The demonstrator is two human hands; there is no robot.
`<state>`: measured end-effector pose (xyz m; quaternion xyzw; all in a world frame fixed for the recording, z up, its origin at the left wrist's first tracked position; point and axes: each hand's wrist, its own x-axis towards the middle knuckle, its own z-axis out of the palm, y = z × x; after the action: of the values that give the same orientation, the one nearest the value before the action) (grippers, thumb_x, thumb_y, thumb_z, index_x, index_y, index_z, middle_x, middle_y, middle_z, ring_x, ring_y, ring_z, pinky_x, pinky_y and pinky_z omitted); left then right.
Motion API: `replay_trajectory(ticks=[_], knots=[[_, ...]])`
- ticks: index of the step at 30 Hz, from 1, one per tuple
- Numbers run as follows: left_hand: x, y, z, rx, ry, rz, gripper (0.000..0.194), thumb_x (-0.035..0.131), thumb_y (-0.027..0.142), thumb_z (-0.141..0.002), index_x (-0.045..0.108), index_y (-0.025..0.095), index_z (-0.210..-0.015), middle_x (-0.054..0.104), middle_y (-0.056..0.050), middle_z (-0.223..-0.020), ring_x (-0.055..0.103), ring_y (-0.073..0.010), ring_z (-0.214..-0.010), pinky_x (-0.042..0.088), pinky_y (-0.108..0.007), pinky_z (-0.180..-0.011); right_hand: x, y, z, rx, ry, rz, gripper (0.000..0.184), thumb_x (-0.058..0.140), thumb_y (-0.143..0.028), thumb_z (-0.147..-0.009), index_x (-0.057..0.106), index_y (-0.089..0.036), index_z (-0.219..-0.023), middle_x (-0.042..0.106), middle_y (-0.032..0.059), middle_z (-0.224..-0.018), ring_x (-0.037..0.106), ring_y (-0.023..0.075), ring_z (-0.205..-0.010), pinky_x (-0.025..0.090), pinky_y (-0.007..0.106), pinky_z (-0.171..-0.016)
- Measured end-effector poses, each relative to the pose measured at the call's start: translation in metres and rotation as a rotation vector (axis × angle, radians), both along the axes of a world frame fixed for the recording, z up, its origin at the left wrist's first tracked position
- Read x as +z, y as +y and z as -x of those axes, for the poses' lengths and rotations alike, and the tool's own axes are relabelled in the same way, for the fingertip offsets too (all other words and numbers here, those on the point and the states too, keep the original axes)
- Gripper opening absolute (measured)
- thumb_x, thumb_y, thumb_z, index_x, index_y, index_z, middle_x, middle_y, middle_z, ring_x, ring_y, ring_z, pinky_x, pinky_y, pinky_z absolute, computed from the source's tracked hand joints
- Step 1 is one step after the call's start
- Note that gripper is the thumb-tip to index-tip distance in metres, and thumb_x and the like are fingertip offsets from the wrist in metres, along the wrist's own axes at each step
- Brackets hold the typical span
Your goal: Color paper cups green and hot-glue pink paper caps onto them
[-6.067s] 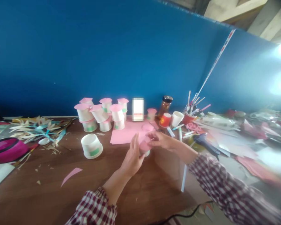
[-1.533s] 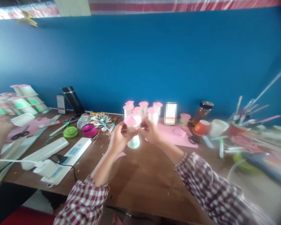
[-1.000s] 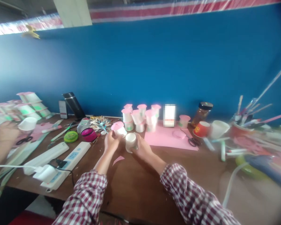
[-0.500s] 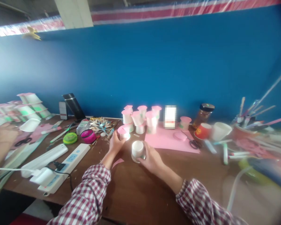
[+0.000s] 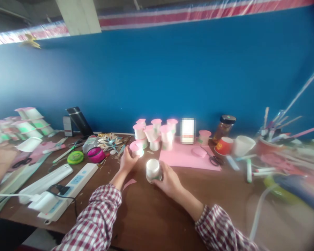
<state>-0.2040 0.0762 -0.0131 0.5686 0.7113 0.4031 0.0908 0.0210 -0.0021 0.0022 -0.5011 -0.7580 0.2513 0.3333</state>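
Observation:
My left hand [image 5: 128,160] is closed around the side of a white paper cup with a pink paper top [image 5: 136,149], near the table's middle. My right hand [image 5: 169,177] curls round the right side of a plain white paper cup [image 5: 153,166], which has a wider rim at its base near the tabletop. Behind both hands stands a group of pink-topped paper cups [image 5: 152,131], some stacked on others. A small pink paper scrap [image 5: 130,183] lies beside my left wrist.
Pink paper [image 5: 179,158] with scissors [image 5: 216,160] lies right of centre. A red paper cup [image 5: 224,145], a jar [image 5: 225,127] and markers [image 5: 249,170] stand or lie farther right. Power strips [image 5: 68,193] occupy the left. Another person's hand [image 5: 1,157] holds a white cup at far left.
The whole view has shifted slightly, with most things sitting a little farther left. Both of my hands stay on the same cups, with little other visible movement.

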Motion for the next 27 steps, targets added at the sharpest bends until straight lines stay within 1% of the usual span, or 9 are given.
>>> replay_trajectory(ticks=[4, 7, 9, 11, 13, 16, 19, 23, 27], knots=[[0.004, -0.006, 0.006, -0.016, -0.073, 0.026, 0.085, 0.067, 0.03, -0.066, 0.023, 0.012, -0.136, 0.051, -0.02, -0.127, 0.054, -0.0277, -0.113, 0.046, -0.039, -0.09, -0.001, -0.001, 0.0, 0.008, -0.009, 0.008, 0.073, 0.076, -0.031, -0.062, 0.042, -0.02, -0.125, 0.057, 0.0102, -0.117, 0.054, 0.028, -0.106, 0.044, 0.038, -0.086], [0.015, -0.022, 0.001, 0.06, -0.185, 0.026, 0.075, 0.063, 0.03, -0.071, 0.027, 0.011, -0.134, 0.05, -0.023, -0.127, 0.055, -0.0272, -0.111, 0.048, -0.041, -0.088, -0.002, 0.001, -0.001, 0.015, -0.002, 0.007, 0.073, 0.076, -0.032, -0.061, 0.042, -0.021, -0.125, 0.056, 0.01, -0.117, 0.054, 0.0282, -0.106, 0.044, 0.039, -0.086], [0.023, -0.04, -0.009, 0.131, -0.267, -0.058, 0.062, 0.056, 0.036, -0.077, 0.034, 0.01, -0.129, 0.053, -0.021, -0.122, 0.059, -0.0246, -0.104, 0.047, -0.04, -0.089, -0.001, 0.005, -0.001, 0.024, 0.024, 0.015, 0.075, 0.076, -0.035, -0.062, 0.041, -0.022, -0.126, 0.054, 0.0101, -0.119, 0.053, 0.028, -0.107, 0.044, 0.04, -0.086], [0.028, -0.06, -0.025, 0.071, -0.33, -0.103, 0.055, 0.049, 0.043, -0.081, 0.037, 0.015, -0.127, 0.055, -0.017, -0.121, 0.058, -0.024, -0.105, 0.046, -0.042, -0.09, 0.003, 0.009, -0.003, 0.031, 0.063, 0.042, 0.077, 0.076, -0.038, -0.062, 0.039, -0.022, -0.128, 0.053, 0.0106, -0.121, 0.053, 0.0275, -0.108, 0.045, 0.04, -0.086], [0.027, -0.078, -0.041, -0.036, -0.349, -0.033, 0.055, 0.044, 0.048, -0.083, 0.036, 0.019, -0.128, 0.051, -0.016, -0.126, 0.055, -0.0256, -0.111, 0.046, -0.044, -0.09, 0.008, 0.011, -0.008, 0.032, 0.094, 0.07, 0.079, 0.076, -0.039, -0.062, 0.038, -0.02, -0.129, 0.053, 0.0116, -0.122, 0.054, 0.0268, -0.107, 0.046, 0.04, -0.086], [0.016, -0.095, -0.061, -0.255, -0.32, 0.092, 0.068, 0.055, 0.049, -0.075, 0.031, 0.016, -0.13, 0.05, -0.016, -0.126, 0.053, -0.0264, -0.114, 0.044, -0.043, -0.093, 0.015, 0.007, -0.024, 0.015, 0.091, 0.058, 0.075, 0.075, -0.036, -0.064, 0.039, -0.018, -0.128, 0.053, 0.0136, -0.122, 0.054, 0.027, -0.108, 0.045, 0.04, -0.088], [0.006, -0.096, -0.072, -0.267, -0.181, 0.141, 0.083, 0.067, 0.05, -0.062, 0.032, 0.014, -0.128, 0.056, -0.015, -0.116, 0.057, -0.0296, -0.105, 0.045, -0.045, -0.088, 0.018, -0.003, -0.049, 0.003, 0.036, 0.027, 0.071, 0.072, -0.033, -0.068, 0.038, -0.018, -0.129, 0.053, 0.0143, -0.122, 0.054, 0.0269, -0.108, 0.044, 0.041, -0.089], [0.007, -0.085, -0.084, -0.2, -0.006, 0.151, 0.07, 0.062, 0.055, -0.064, 0.042, 0.014, -0.116, 0.058, -0.013, -0.104, 0.06, -0.0317, -0.095, 0.048, -0.042, -0.076, 0.017, -0.018, -0.088, -0.039, -0.05, 0.023, 0.066, 0.068, -0.031, -0.072, 0.038, -0.016, -0.129, 0.054, 0.0141, -0.119, 0.056, 0.0255, -0.104, 0.044, 0.041, -0.089], [0.015, -0.082, -0.111, -0.354, 0.036, 0.148, 0.06, 0.06, 0.055, -0.065, 0.046, 0.016, -0.11, 0.06, -0.01, -0.099, 0.061, -0.0294, -0.092, 0.048, -0.037, -0.071, 0.021, -0.031, -0.122, -0.091, -0.132, 0.028, 0.06, 0.065, -0.032, -0.074, 0.042, -0.014, -0.126, 0.056, 0.0148, -0.117, 0.056, 0.0256, -0.104, 0.044, 0.04, -0.089]])
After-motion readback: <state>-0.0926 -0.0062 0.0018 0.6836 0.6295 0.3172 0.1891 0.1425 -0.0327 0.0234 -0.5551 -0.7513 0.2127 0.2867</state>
